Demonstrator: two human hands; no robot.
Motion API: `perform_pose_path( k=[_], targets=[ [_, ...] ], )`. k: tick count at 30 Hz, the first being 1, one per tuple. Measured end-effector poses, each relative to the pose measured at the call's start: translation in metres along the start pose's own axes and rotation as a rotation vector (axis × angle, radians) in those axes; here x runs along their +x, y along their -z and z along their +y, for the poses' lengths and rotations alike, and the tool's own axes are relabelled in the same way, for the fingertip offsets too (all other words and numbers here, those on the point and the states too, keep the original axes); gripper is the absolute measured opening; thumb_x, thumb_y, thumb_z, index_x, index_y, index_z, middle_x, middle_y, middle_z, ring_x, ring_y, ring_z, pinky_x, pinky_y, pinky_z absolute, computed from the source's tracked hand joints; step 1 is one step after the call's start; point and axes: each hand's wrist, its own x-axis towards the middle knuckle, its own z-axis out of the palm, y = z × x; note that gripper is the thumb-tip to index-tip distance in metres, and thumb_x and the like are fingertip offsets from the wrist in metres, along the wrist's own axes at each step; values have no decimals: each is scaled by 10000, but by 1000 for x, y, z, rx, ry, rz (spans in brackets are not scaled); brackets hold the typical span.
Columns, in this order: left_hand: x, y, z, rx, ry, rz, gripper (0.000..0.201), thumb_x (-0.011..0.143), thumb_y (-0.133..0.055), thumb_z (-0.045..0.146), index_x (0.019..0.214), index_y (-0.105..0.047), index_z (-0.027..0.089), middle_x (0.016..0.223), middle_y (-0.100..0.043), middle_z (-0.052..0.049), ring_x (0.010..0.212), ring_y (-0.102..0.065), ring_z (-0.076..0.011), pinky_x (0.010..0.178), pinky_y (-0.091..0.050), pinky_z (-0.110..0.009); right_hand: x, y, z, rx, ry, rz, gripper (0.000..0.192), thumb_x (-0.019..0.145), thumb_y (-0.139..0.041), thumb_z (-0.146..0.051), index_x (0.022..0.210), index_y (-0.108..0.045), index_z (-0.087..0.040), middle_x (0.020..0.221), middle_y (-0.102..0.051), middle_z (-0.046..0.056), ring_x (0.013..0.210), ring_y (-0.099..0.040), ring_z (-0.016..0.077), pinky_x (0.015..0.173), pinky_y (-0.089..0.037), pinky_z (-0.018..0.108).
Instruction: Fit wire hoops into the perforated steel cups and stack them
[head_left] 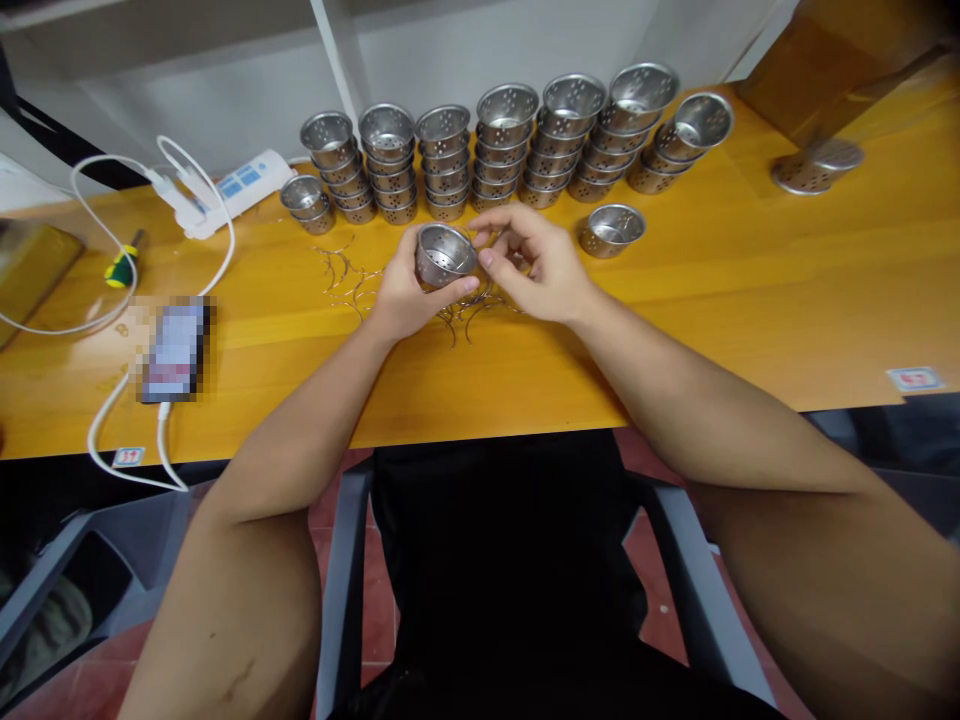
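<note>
My left hand [405,292] is wrapped round a small perforated metal strainer cup [445,256], with the thumb along its near side. The cup's open top faces up and tilts toward me. At its right rim is my right hand [534,262], fingers curled and thumb bent in close to the index finger. Anything between those fingertips is too small to make out. Thin curved wire pieces [352,290] lie scattered on the table under and around both hands, some hidden by them. To the right, a single strainer cup [612,230] stands upright.
Several stacks of strainer cups [444,160] line the back of the yellow table [480,400]. Another cup [817,166] sits far right beside a brown box [832,70]. On the left are a power strip [232,192], white cables, a phone [175,350] and a screwdriver [121,266].
</note>
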Motion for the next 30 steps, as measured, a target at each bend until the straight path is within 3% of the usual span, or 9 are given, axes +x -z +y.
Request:
perform_pose_path(
  k=[5, 12, 18, 22, 26, 30],
  targets=[
    [0, 0, -2, 29, -25, 0, 982, 980, -878, 942, 1655, -527, 321, 1494, -746, -113, 1428, -819, -351, 1262, -702, -559, 0, 4, -6, -80, 67, -18, 581, 1169, -694, -837, 1328, -875, -308, 1301, -800, 143, 1094, -788, 345, 1010, -752, 581],
    [1, 1, -3, 24, -57, 13, 1033, 954, -883, 964, 1670, -530, 308, 1511, -758, -127, 1448, -820, -367, 1313, -686, -591, -1, 3, -2, -95, 81, -95, 617, 1171, -674, -854, 1346, -889, -303, 1471, -775, 170, 1209, -775, 374, 1071, -727, 604],
    [1, 1, 0, 3, -73, 16, 1034, 964, -882, 953, 1679, -526, 296, 1525, -758, -144, 1458, -813, -377, 1324, -676, -592, -3, 2, -2, -88, 52, -195, 640, 1172, -681, -863, 1394, -889, -300, 1606, -718, 170, 1447, -726, 422, 1236, -670, 651],
    [1, 0, -1, -8, -74, 20, 1044, 968, -864, 970, 1690, -518, 301, 1544, -750, -147, 1491, -795, -377, 1327, -668, -574, -2, 4, -5, -124, 89, -171, 621, 1150, -732, -844, 1404, -888, -299, 1656, -683, 182, 1577, -649, 458, 1323, -605, 691],
    [0, 1, -1, 31, -37, 2, 1096, 945, -831, 1028, 1692, -503, 296, 1550, -746, -139, 1483, -783, -368, 1294, -682, -585, -1, 3, -12, -140, 117, -120, 522, 1101, -843, -775, 1362, -878, -324, 1629, -701, 184, 1473, -692, 451, 1279, -616, 678],
    [0, -1, 2, 8, -73, -40, 1058, 947, -799, 1053, 1704, -452, 400, 1499, -762, -74, 1356, -793, -319, 1197, -725, -586, -2, -4, -12, -100, 175, -191, 359, 1169, -788, -663, 1283, -846, -328, 1337, -809, 126, 1194, -769, 367, 1094, -671, 584]
  ],
)
